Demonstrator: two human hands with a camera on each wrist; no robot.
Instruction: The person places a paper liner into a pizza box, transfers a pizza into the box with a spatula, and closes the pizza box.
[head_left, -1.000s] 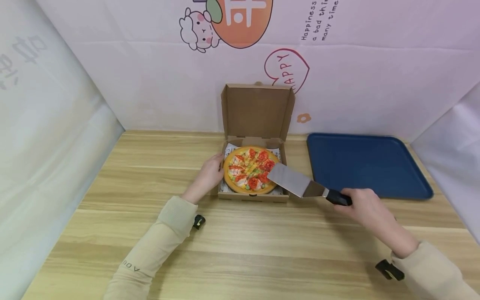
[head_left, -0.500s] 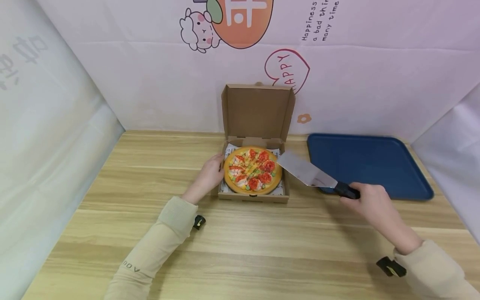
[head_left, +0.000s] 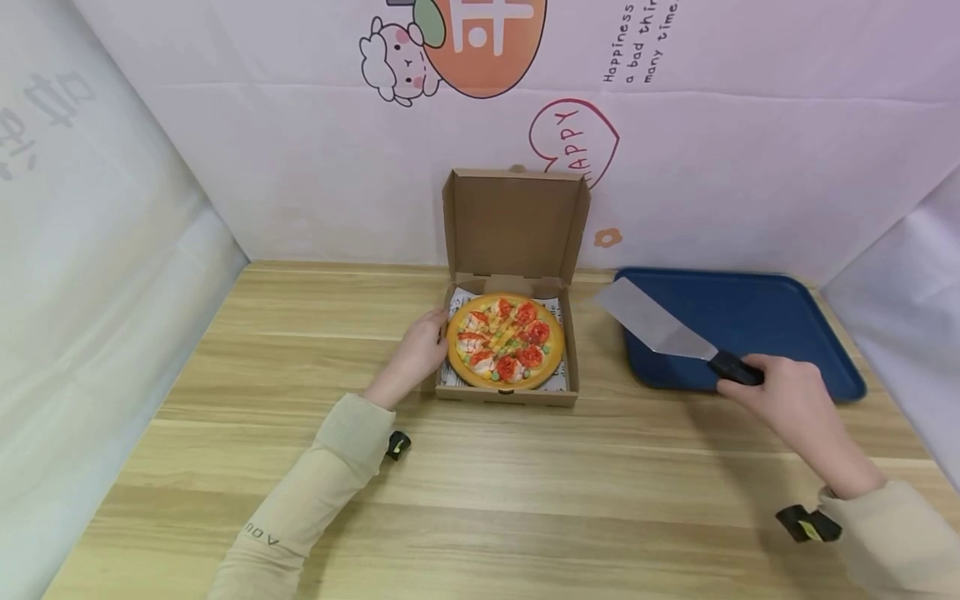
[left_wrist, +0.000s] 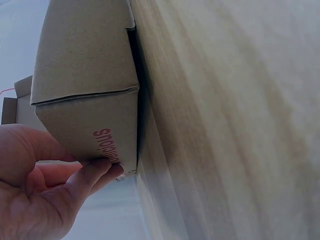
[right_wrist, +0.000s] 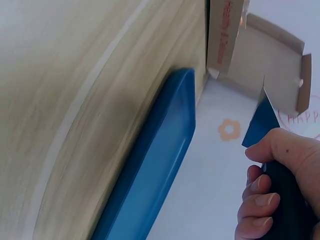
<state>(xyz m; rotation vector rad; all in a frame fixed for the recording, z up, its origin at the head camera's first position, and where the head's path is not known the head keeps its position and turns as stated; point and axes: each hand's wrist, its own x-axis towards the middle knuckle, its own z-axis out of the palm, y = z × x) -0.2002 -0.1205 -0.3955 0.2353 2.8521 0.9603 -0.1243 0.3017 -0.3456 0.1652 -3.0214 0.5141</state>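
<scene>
A round pizza (head_left: 506,341) with red and white toppings lies on printed paper inside a cardboard pizza box (head_left: 507,397), whose lid stands raised. At the box's left side wall, my left hand (head_left: 420,342) pinches the cardboard; the left wrist view shows its fingertips (left_wrist: 102,167) against the lettered outer wall (left_wrist: 95,130). My right hand (head_left: 787,400) grips the black handle of a metal spatula (head_left: 660,321). Its blade carries nothing and points left, hovering over the near-left part of a blue tray (head_left: 750,325). In the right wrist view, fingers (right_wrist: 262,200) wrap the handle.
The tray lies at the right back of the wooden table (head_left: 495,500), a short gap from the box. A white printed cloth (head_left: 300,167) rises behind the table, and the raised lid (head_left: 517,223) stands close to it.
My right hand has drawn the spatula off the pizza's right edge and moved it rightward, over the tray's left part. The left hand, box and pizza stay in place.
</scene>
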